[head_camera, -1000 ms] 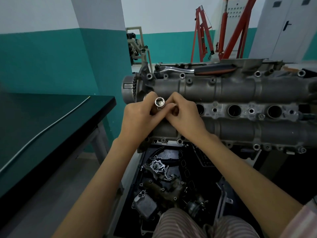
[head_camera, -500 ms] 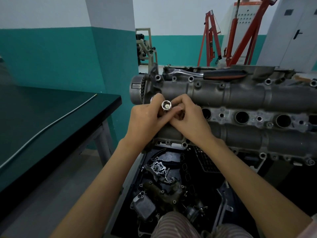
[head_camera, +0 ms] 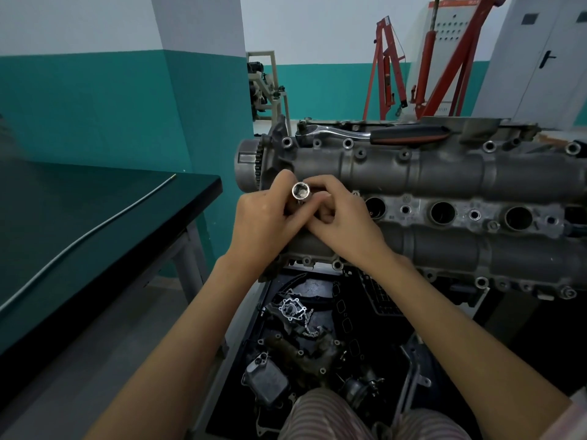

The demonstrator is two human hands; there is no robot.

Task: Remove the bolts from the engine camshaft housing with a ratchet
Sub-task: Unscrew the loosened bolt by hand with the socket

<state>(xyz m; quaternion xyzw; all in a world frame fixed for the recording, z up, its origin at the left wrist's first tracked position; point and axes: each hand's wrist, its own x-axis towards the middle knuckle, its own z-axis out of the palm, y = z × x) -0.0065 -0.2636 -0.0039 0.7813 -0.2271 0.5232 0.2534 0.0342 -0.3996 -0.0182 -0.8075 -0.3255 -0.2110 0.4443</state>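
1. The left hand [head_camera: 263, 223] and the right hand [head_camera: 343, 223] meet over the near left end of the camshaft housing [head_camera: 444, 198], fingers touching.
2. Both grips close round a chrome socket [head_camera: 300, 191], its open end facing up; the left thumb and fingers curl about its body, and the right fingertips pinch it from the other side.
3. Whether a bolt sits inside the socket cannot be told.
4. The ratchet [head_camera: 374, 134] lies untouched along the far edge of the housing, its black and red handle pointing right.
5. Empty bolt holes and three round bores show along the housing's top.
6. A dark worktop [head_camera: 95, 217] to the left carries a thin metal rod [head_camera: 92, 233].
7. Below the engine, a black tray [head_camera: 317, 344] holds loose engine parts.
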